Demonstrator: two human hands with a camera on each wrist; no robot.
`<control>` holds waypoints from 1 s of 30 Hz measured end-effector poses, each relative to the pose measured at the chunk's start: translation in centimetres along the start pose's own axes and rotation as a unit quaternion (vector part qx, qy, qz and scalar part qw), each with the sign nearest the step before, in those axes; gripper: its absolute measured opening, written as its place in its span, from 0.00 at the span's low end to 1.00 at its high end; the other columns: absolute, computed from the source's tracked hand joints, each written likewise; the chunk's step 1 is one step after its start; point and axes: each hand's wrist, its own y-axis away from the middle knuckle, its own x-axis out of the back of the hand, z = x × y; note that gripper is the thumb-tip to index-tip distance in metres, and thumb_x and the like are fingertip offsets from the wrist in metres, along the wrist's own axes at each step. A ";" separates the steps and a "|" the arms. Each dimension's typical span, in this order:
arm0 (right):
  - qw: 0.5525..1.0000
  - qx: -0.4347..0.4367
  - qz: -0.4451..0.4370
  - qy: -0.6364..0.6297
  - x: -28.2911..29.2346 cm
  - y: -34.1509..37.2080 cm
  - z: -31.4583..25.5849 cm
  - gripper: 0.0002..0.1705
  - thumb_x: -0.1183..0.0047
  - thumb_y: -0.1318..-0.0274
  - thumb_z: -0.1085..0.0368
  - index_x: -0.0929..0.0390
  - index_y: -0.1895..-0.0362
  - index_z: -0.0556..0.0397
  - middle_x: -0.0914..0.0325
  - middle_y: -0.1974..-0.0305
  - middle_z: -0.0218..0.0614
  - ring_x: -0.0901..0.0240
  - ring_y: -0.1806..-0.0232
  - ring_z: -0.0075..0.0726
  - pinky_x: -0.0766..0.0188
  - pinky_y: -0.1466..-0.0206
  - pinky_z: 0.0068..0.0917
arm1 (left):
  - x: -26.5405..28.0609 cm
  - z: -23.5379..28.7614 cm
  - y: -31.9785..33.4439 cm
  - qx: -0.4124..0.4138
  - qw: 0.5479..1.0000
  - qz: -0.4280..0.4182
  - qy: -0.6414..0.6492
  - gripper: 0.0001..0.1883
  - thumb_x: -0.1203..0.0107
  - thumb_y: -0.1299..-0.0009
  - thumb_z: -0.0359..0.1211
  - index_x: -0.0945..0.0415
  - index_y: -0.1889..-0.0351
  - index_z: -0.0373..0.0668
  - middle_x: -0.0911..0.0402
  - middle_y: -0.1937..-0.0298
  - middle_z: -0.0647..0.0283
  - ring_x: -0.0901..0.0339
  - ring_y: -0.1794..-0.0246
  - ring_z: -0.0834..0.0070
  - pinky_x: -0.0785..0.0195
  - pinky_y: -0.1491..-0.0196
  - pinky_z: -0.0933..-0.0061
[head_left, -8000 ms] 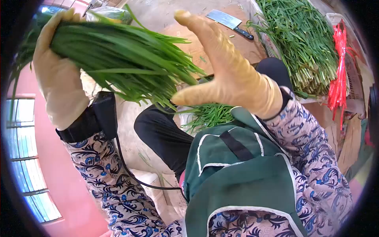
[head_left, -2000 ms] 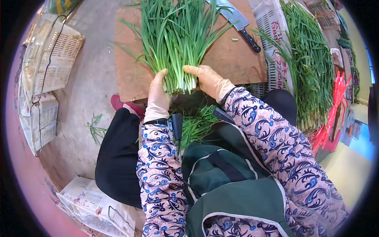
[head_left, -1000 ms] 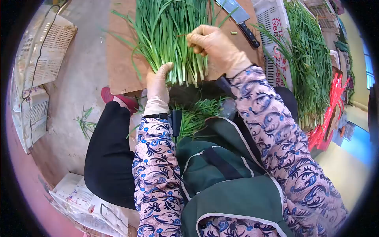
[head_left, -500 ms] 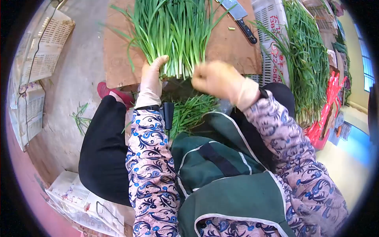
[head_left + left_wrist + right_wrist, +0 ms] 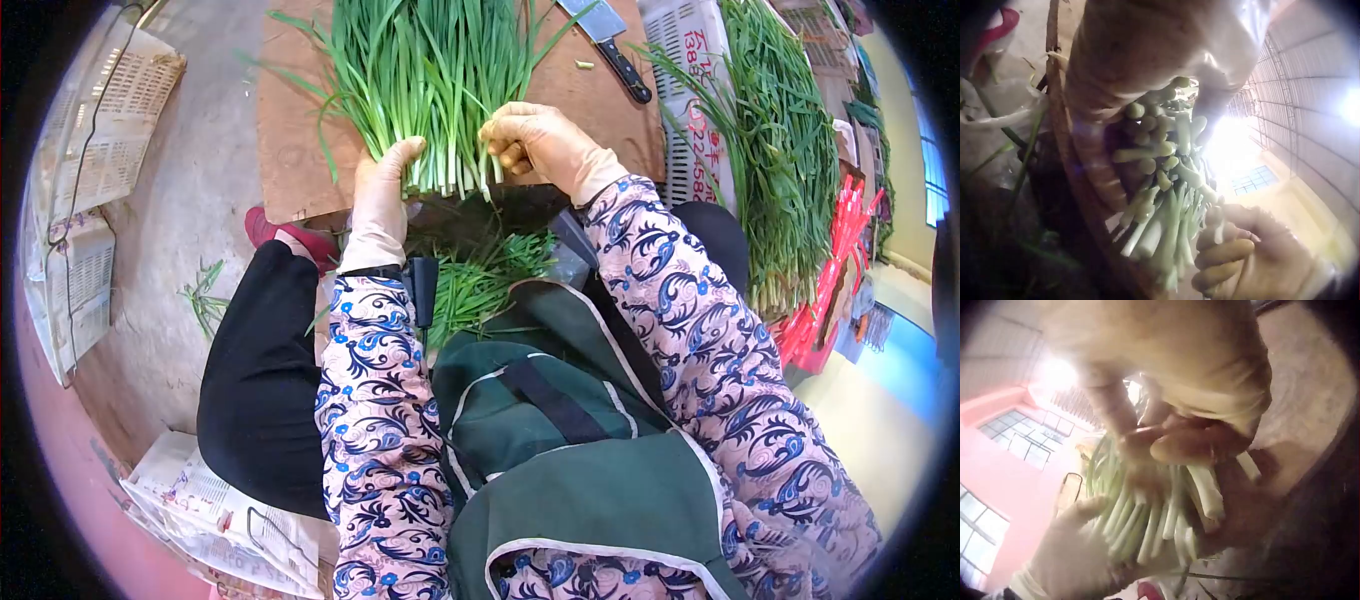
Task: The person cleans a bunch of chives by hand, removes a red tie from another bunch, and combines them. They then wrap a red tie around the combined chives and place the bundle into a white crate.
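Observation:
A thick bundle of garlic chives [image 5: 430,90] lies on the wooden board [image 5: 300,160], its pale cut ends towards me at the near edge. My gloved left hand [image 5: 380,198] grips the left side of the bundle near those ends, thumb on top. At the right side, my gloved right hand [image 5: 548,148] has curled fingers and pinches a stalk at the bundle's edge. The left wrist view shows the stalk ends [image 5: 1160,156] sticking out below the left hand, with the right hand [image 5: 1254,253] close beside them. Stalks fan out under the right fingers [image 5: 1191,447] in the right wrist view.
A cleaver [image 5: 610,50] lies on the board's right. Beyond it stands a white crate [image 5: 690,100] heaped with chives [image 5: 780,150], red ties [image 5: 830,270] at its near end. Loose trimmings [image 5: 480,290] lie below the board. Several papered crates [image 5: 120,110] stand at left.
The bundle, held raised 8 seconds ago, now lies on the board. The right hand let go of the ends, rose over the leaves, swept down, and is back at the right edge. The left hand kept its grip since 2 seconds ago.

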 end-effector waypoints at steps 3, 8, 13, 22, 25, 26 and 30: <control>0.997 0.006 -0.009 0.083 0.1 0.5 -0.3 0.04 0.43 0.46 0.67 0.23 0.69 0.52 0.28 0.79 0.27 0.38 0.82 0.16 0.43 0.80 0.16 | -0.5 0.2 0.3 -0.019 1.000 -0.006 0.022 0.22 0.40 0.38 0.29 0.30 0.46 0.38 0.19 0.60 0.62 0.19 0.67 0.72 0.22 0.67 0.71; 0.946 0.085 -0.018 0.312 -0.8 -0.7 1.5 0.10 0.47 0.51 0.70 0.23 0.62 0.57 0.23 0.76 0.33 0.36 0.83 0.21 0.40 0.81 0.18 | -0.4 0.5 0.6 0.014 1.000 0.007 0.014 0.21 0.40 0.38 0.28 0.30 0.46 0.37 0.19 0.61 0.61 0.19 0.68 0.72 0.22 0.67 0.70; 0.938 0.054 -0.164 0.299 -0.7 2.0 0.3 0.09 0.47 0.53 0.69 0.22 0.65 0.56 0.21 0.74 0.33 0.29 0.78 0.26 0.32 0.74 0.25 | -0.3 -0.6 -0.1 -0.020 1.000 -0.002 0.008 0.16 0.42 0.36 0.32 0.27 0.51 0.37 0.18 0.63 0.61 0.19 0.71 0.71 0.21 0.70 0.69; 0.568 0.121 -0.403 0.708 -2.0 8.3 11.8 0.09 0.43 0.52 0.61 0.15 0.67 0.49 0.16 0.65 0.42 0.19 0.60 0.50 0.23 0.59 0.41 | -0.2 -0.2 -0.1 -0.010 1.000 -0.006 0.008 0.21 0.41 0.37 0.29 0.30 0.47 0.36 0.19 0.59 0.59 0.18 0.67 0.70 0.21 0.66 0.70; 0.541 0.073 -0.242 0.802 -4.2 8.0 4.5 0.14 0.46 0.50 0.55 0.15 0.73 0.52 0.16 0.69 0.42 0.18 0.66 0.49 0.22 0.64 0.44 | -0.2 0.2 0.4 0.003 1.000 -0.010 0.004 0.21 0.40 0.37 0.29 0.30 0.47 0.36 0.19 0.59 0.59 0.19 0.66 0.70 0.21 0.64 0.70; 0.609 0.092 -0.159 0.771 -3.4 7.0 3.8 0.18 0.48 0.47 0.53 0.16 0.72 0.54 0.16 0.70 0.43 0.17 0.65 0.48 0.23 0.63 0.42 | -0.2 0.2 0.4 0.003 1.000 -0.010 0.002 0.21 0.40 0.37 0.29 0.30 0.47 0.36 0.19 0.59 0.59 0.19 0.66 0.70 0.21 0.63 0.70; 0.764 -0.063 -0.089 0.636 -1.7 3.7 0.5 0.27 0.53 0.38 0.47 0.18 0.64 0.60 0.17 0.72 0.46 0.18 0.72 0.44 0.23 0.65 0.37 | -0.4 0.2 0.4 -0.016 1.000 0.001 -0.008 0.22 0.38 0.38 0.29 0.30 0.47 0.36 0.19 0.59 0.60 0.19 0.64 0.71 0.23 0.62 0.70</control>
